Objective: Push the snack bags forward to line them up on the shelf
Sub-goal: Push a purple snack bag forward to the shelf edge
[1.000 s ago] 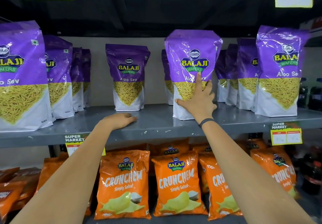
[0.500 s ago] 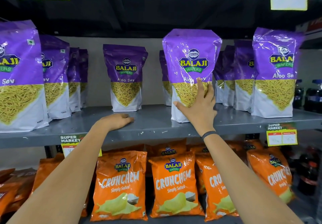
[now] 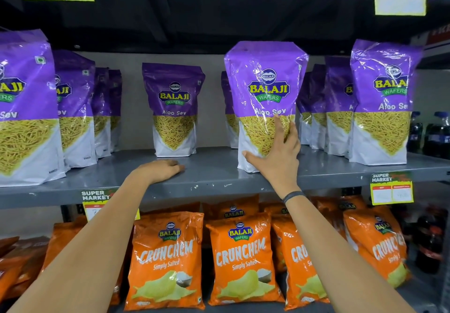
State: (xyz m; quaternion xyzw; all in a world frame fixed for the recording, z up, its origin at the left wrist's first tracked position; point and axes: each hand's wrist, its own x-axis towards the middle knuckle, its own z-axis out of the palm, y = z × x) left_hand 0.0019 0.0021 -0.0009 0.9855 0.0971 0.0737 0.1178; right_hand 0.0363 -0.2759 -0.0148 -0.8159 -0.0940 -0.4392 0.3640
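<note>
Purple Balaji Aloo Sev bags stand upright on a grey shelf (image 3: pixel 214 178). My right hand (image 3: pixel 275 159) is on the lower front of the middle bag (image 3: pixel 265 78), thumb at its bottom left corner and fingers curled round its right edge. That bag stands close to the shelf's front edge. Another bag (image 3: pixel 174 108) stands alone further back, to its left. My left hand (image 3: pixel 158 170) lies palm down on the bare shelf in front of that bag and holds nothing.
A row of purple bags (image 3: pixel 24 108) runs back from the shelf front at the left, and another row (image 3: pixel 382 103) at the right. Orange Crunchem bags (image 3: pixel 168 259) fill the shelf below. Dark bottles (image 3: pixel 435 137) stand at the far right. A price label (image 3: pixel 392 188) hangs on the shelf edge.
The middle bag has come slightly nearer the shelf front with my right hand on it, and the fingers have slid toward its right edge. My left hand has stayed in place.
</note>
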